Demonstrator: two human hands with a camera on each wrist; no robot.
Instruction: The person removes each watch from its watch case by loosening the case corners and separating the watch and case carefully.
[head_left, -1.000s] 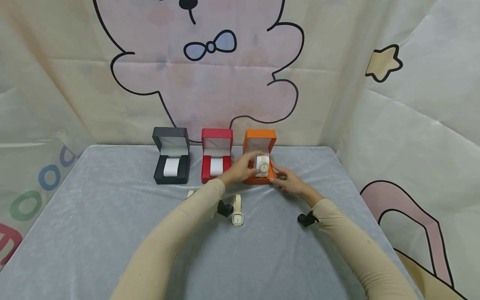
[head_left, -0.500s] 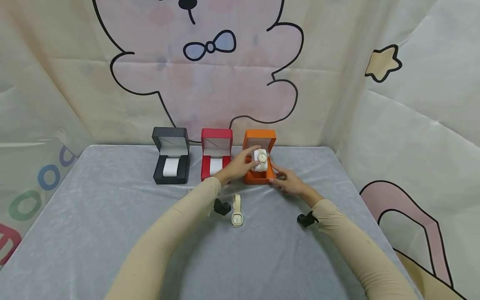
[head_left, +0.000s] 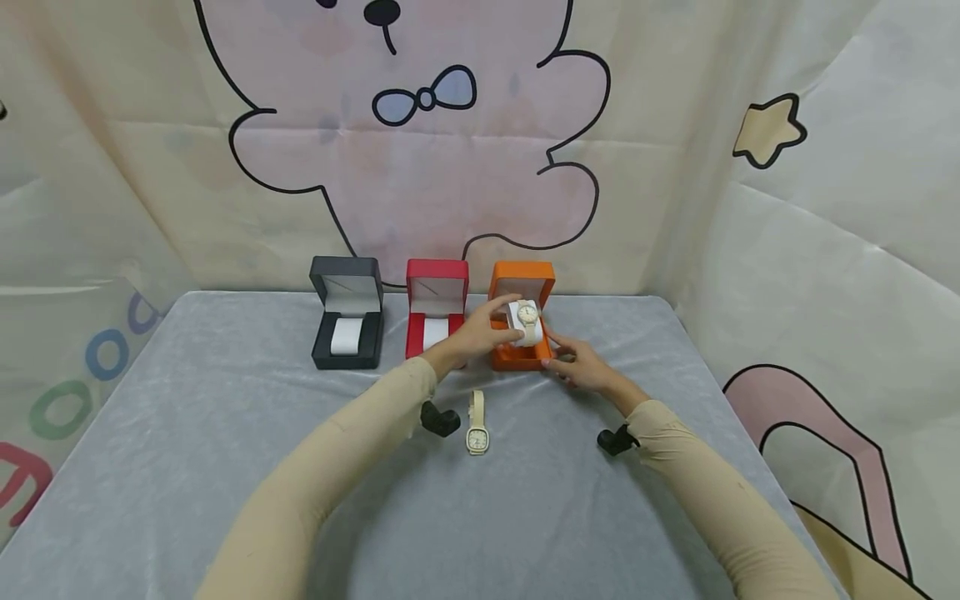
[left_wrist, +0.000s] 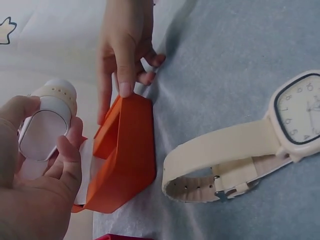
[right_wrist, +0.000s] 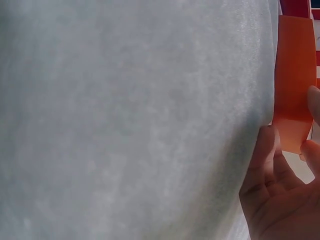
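My left hand (head_left: pixel 474 335) holds a white watch cushion (left_wrist: pixel 46 136) with a cream round-faced watch (head_left: pixel 527 313) strapped round it. They hang tilted over the orange watch box (head_left: pixel 517 361), whose lid stands up. In the left wrist view thumb and fingers clasp the cushion at its edges. My right hand (head_left: pixel 583 367) grips the box's right side, thumb and fingers at its corner; the right wrist view shows fingers against its orange wall (right_wrist: pixel 296 75). Nearer me lies a second cream watch (head_left: pixel 477 437) with a squarish face, its strap buckled in a loop (left_wrist: pixel 225 145).
Left of the orange box stand a red watch box (head_left: pixel 437 279) and a black one (head_left: pixel 347 275), both with lids up and white cushions inside. A grey cloth (head_left: pixel 525 500) covers the table, with a printed curtain (head_left: pixel 652 192) behind. Black wrist mounts (head_left: pixel 440 419) hang below both sleeves.
My left hand has raised the watch cushion with its watch out of the orange box and tilted it. My right hand has stayed on the box. The head view has shifted slightly.
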